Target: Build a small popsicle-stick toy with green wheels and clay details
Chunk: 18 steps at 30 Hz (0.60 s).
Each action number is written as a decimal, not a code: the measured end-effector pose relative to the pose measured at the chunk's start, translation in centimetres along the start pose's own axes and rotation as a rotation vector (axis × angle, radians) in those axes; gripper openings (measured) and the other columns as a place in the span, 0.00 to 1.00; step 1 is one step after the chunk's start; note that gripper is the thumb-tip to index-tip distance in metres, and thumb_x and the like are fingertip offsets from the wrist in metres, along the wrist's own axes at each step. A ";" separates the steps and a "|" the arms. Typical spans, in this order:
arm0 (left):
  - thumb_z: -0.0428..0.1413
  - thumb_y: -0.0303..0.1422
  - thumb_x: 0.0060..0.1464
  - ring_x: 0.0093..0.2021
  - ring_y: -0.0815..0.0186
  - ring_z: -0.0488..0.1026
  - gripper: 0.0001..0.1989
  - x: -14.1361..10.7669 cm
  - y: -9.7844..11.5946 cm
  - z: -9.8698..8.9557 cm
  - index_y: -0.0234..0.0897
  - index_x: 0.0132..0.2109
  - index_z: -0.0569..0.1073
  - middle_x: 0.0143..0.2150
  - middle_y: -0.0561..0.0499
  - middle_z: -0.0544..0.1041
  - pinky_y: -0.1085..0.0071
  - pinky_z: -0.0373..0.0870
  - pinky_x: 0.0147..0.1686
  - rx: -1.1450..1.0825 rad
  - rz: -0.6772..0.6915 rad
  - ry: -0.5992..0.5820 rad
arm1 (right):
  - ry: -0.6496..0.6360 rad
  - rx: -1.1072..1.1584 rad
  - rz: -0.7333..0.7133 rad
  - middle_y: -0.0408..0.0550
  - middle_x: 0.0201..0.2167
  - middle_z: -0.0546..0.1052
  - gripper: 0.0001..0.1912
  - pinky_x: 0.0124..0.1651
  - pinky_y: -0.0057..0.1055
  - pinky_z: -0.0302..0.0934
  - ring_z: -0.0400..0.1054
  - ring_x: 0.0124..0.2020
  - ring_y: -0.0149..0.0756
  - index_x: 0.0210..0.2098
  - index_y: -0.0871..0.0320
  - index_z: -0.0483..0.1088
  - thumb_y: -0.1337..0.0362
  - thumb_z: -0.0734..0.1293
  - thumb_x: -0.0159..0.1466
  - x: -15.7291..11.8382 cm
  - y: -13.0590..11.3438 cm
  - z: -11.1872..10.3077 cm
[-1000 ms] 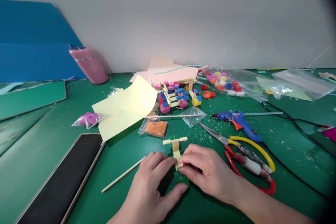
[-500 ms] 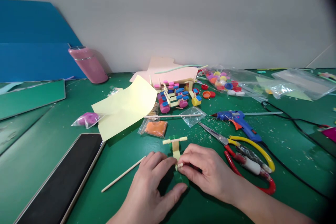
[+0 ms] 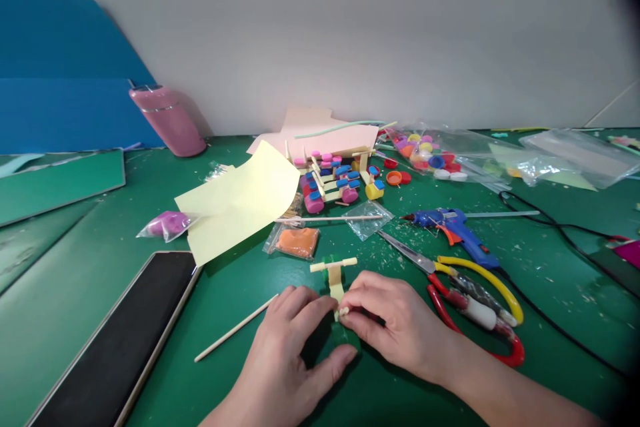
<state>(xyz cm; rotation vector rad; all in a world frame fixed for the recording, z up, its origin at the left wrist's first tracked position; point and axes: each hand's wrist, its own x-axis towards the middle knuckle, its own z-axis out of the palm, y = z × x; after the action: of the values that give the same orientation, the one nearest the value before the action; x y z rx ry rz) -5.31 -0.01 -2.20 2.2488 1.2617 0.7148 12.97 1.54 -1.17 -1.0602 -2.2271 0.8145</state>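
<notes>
A small craft piece (image 3: 336, 284) lies on the green table: a pale yellow paper strip with a cream stick (image 3: 334, 265) across its far end and green round parts underneath. My left hand (image 3: 295, 340) curves around its near left side, index fingertip at the strip and thumb against the near green round part (image 3: 346, 337). Between the thumb and index finger of my right hand (image 3: 387, 313) are short cream stick pieces (image 3: 343, 311), pinched at the strip's near end. My fingers partly cover the spot where they meet the strip. A loose thin wooden stick (image 3: 235, 329) rests left of my left hand.
Scissors (image 3: 407, 250) and a blue glue gun (image 3: 457, 230) with a black cord lie right. Left are a phone (image 3: 115, 340) and pale yellow paper (image 3: 240, 207). Behind sit a bagged orange lump (image 3: 297, 241), several similar craft pieces (image 3: 330, 183), bagged colourful caps (image 3: 425, 153) and a pink bottle (image 3: 167, 120).
</notes>
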 end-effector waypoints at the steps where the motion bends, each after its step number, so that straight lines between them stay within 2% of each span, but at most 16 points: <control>1: 0.56 0.37 0.49 0.34 0.60 0.70 0.13 0.0 0.0 0.0 0.39 0.43 0.70 0.34 0.47 0.72 0.64 0.71 0.33 -0.001 0.002 0.004 | 0.001 -0.001 -0.001 0.44 0.30 0.70 0.06 0.34 0.25 0.59 0.65 0.31 0.30 0.34 0.58 0.69 0.68 0.61 0.63 0.0 0.0 0.0; 18: 0.56 0.37 0.50 0.35 0.60 0.69 0.14 0.0 -0.2 0.1 0.38 0.44 0.69 0.35 0.47 0.71 0.61 0.69 0.33 -0.002 0.019 -0.010 | -0.004 0.043 0.021 0.44 0.31 0.70 0.06 0.34 0.25 0.58 0.65 0.32 0.29 0.34 0.59 0.70 0.68 0.61 0.64 -0.1 0.0 0.1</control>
<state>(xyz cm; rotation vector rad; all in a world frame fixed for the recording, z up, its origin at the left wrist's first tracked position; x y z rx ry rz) -5.42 0.05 -2.40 2.2631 1.2363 0.7100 12.93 1.45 -1.27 -1.0641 -2.1957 0.8703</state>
